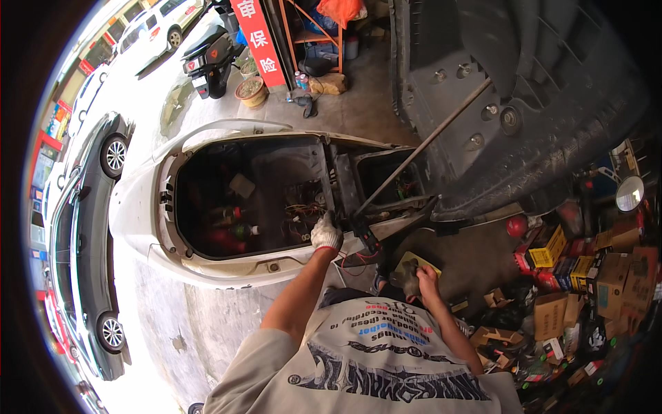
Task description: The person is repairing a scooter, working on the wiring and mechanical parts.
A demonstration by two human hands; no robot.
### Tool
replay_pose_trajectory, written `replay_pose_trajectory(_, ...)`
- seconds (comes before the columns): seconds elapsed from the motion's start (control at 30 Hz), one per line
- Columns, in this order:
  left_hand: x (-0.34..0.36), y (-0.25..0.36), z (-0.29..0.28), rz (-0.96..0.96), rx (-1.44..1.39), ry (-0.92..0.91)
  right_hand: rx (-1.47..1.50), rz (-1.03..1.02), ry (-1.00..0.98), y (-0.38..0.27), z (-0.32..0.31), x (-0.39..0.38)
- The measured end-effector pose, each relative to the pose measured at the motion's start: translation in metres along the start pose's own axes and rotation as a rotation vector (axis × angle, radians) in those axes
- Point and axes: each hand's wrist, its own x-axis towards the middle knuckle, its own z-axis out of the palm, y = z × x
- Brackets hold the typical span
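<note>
And here's the left hand (pixel 327 234) in a pale knitted glove, right at the near edge of the scooter (pixel 145 207), with the storage bay (pixel 276 162) stretching away toward 10 o'clock. Are those fingers gripping anything? Can't tell; they're curled over the rim and the tips are lost against dark plastic. Just off them at 11 o'clock sits a tangle of exposed wiring (pixel 307 207), and at 3 o'clock a black device (pixel 368 237) with a thin red lead (pixel 355 259) looping below it.

Over at 4 o'clock from the glove, the bare right hand (pixel 428 281) has its fingers wrapped around a crumpled-looking dark grey piece (pixel 408 279), exact kind unclear, well apart from the bay. Up toward 2 o'clock the raised seat (pixel 524 103) shows its underside, with a slanting rod (pixel 425 145) reaching up to it.

So the step in hand looks like access work around the scooter's wiring, left hand placed, right hand busy with its own piece. The next move calls for a clear sight of those wires, a light touch near the red lead, and both forearms kept off that rod, which appears to prop the seat!
</note>
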Motion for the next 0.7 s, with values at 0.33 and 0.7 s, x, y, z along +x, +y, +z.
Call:
replay_pose_trajectory(0.33,-0.014,0.005,-0.005,-0.035,0.274,-0.127,-0.075,-0.016,0.003,-0.006,-0.004,0.001)
replay_pose_trajectory(0.7,-0.082,0.0,-0.045,-0.176,-0.737,-0.332,0.15,0.036,-0.261,-0.072,0.033,0.001)
